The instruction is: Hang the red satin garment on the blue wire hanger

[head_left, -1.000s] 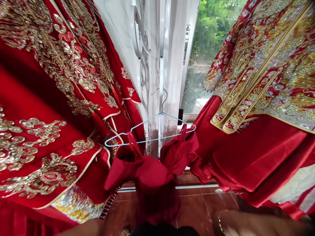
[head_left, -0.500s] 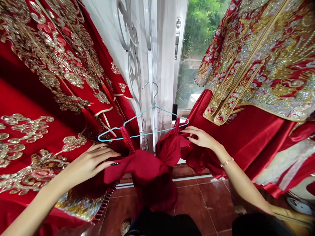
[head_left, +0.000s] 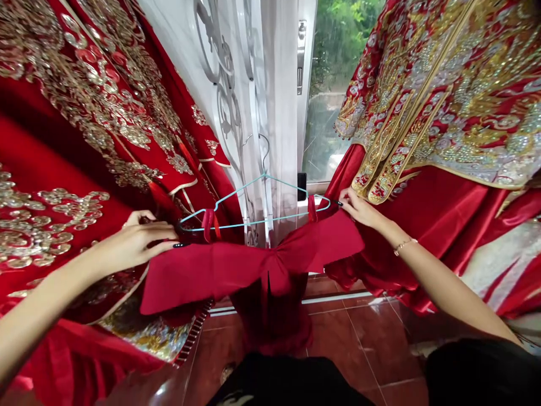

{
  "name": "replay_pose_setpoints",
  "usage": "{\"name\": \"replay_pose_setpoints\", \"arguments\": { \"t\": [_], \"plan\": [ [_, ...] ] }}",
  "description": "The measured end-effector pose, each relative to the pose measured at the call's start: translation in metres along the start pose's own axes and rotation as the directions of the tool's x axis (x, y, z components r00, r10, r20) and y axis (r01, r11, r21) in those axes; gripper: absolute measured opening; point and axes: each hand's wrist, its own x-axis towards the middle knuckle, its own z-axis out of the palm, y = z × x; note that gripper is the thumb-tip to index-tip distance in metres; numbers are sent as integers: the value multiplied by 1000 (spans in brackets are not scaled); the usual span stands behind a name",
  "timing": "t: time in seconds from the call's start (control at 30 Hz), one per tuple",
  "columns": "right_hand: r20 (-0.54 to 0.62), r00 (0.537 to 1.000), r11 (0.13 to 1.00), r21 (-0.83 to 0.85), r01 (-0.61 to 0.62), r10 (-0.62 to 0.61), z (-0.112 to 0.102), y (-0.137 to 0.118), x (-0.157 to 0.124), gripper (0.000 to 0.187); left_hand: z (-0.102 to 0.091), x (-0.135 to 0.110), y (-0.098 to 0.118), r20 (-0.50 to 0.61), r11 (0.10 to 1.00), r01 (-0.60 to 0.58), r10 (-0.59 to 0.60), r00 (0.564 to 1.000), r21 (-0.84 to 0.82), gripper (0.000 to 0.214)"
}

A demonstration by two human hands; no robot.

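Near the bottom of the view, dark red floor tiles [head_left: 372, 349] lie below a red satin garment [head_left: 253, 276], spread wide with its top edge drawn out to both sides. Right hand [head_left: 363, 210]: fingertips pinch the garment's upper right corner. Left hand [head_left: 143, 239]: fingers curve over the upper left edge; whether they grip cannot be told. Both red straps [head_left: 209, 223] already loop over the arms of a pale blue wire hanger [head_left: 253, 221], while the garment's lower part remains gathered. Flanking it hang a gold-embroidered red robe [head_left: 63, 113] at left and a beaded red robe [head_left: 443, 96] at right. Farther off are a sheer white curtain [head_left: 279, 113] and a window [head_left: 338, 67] showing greenery.
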Motion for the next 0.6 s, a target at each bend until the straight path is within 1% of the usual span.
{"name": "replay_pose_setpoints", "arguments": {
  "t": [0.03,0.07,0.13,0.17,0.2,0.23,0.3,0.37,0.4,0.47,0.53,0.6],
  "plan": [
    [-13,1000,1000,-11,5,-6,-4,-1,4,21,0,4,-1,-1,999,45,-45,999,3,52],
    [-16,1000,999,-36,12,-13,-7,-4,10,23,0,10,0,-13,994,113,-113,993,-5,53],
    [-32,999,993,-117,18,-22,-11,-12,20,29,0,23,7,-49,960,276,-278,959,-34,54],
    [-47,998,987,-162,20,-28,-12,-16,26,33,0,29,13,-57,942,336,-337,940,-22,57],
    [-62,997,978,-205,24,-37,-13,-20,30,36,0,35,19,-59,930,367,-366,929,20,60],
    [-71,996,969,-244,29,-48,-13,-24,34,39,1,41,24,-56,925,369,-365,929,89,60],
    [-67,996,952,-303,39,-62,-14,-28,40,43,2,47,34,-47,910,321,-321,946,261,57],
    [-42,996,937,-345,54,-73,-17,-30,44,46,3,49,40,-63,885,285,-282,957,367,62],
    [-18,996,929,-363,77,-89,-19,-30,46,47,5,49,43,-71,877,281,-275,959,390,63],
    [60,985,907,-387,170,-159,-23,-32,47,47,7,47,46,-79,867,292,-284,955,404,64],
    [141,959,876,-392,282,-246,-27,-35,48,44,8,46,45,-82,870,303,-295,952,388,65],
    [198,931,847,-390,362,-307,-31,-37,50,42,6,46,37,-81,892,288,-277,957,349,67]
  ]
}}
